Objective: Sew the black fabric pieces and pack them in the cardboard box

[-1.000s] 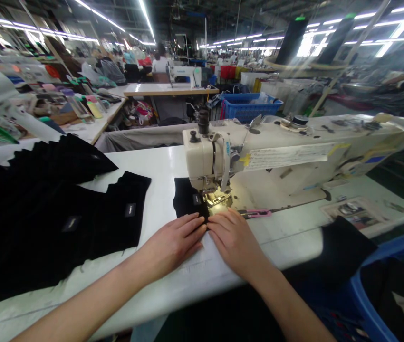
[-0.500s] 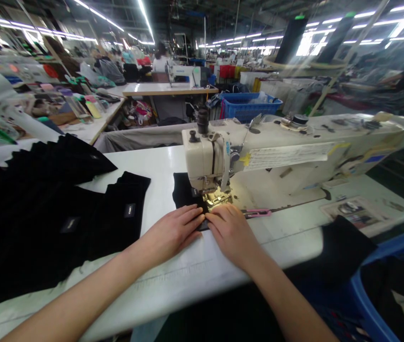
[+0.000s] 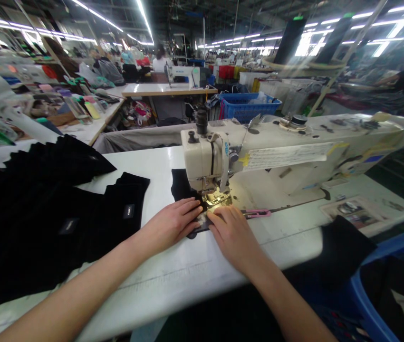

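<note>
A small black fabric piece (image 3: 179, 184) lies at the needle end of the cream sewing machine (image 3: 202, 156), left of the lit presser foot (image 3: 218, 199). My left hand (image 3: 169, 222) rests flat on its near part, fingers stretched out, hiding some of it. On the machine bed just right of it is my right hand (image 3: 233, 237), its fingers slightly bent and its fingertips close to the foot; no cloth shows in it. Pink-handled thread snips (image 3: 259, 213) lie beyond the right hand. The needle point is too small to make out.
Black fabric pieces with small labels (image 3: 128, 211) are piled on the left of the white table (image 3: 166, 159). Another black piece (image 3: 346, 244) hangs over the right edge by a blue basket (image 3: 362, 299). Thread cones (image 3: 289, 42) stand behind the machine.
The black piece has shifted slightly away from me and to the left, with my left hand following. A gap has opened between my hands, baring the metal plate. My right hand has hardly moved.
</note>
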`<act>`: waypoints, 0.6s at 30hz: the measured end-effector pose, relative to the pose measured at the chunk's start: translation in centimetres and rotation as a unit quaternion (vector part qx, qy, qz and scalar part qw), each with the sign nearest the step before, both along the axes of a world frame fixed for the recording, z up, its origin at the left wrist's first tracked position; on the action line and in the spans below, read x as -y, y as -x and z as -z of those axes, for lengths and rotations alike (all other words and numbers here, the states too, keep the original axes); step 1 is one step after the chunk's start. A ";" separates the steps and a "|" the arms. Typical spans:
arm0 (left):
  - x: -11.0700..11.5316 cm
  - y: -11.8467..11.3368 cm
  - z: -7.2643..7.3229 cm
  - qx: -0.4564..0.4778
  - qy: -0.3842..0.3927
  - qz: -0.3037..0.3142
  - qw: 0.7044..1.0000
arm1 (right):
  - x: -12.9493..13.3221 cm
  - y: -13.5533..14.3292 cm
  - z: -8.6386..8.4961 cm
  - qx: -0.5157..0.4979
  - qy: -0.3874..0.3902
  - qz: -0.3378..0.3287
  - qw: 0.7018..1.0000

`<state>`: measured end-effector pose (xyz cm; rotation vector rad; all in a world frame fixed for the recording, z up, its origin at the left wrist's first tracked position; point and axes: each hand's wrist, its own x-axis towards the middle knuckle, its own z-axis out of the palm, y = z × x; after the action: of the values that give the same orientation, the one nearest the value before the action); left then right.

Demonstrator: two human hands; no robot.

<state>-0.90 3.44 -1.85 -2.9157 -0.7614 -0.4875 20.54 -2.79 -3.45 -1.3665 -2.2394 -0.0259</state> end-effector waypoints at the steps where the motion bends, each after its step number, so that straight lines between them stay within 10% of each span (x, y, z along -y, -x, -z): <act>1: -0.2 0.0 0.0 0.001 -0.001 -0.002 1.000 | 0.2 -0.1 0.0 0.000 -0.003 0.001 1.000; 18: -2.2 0.0 0.2 -0.009 0.037 -0.022 0.999 | 1.4 -0.6 0.1 -0.014 -0.010 -0.011 1.000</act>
<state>-0.92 5.65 -2.01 -2.9599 -0.8582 -0.4385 21.18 -4.23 -3.60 -1.3232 -2.2263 -0.0207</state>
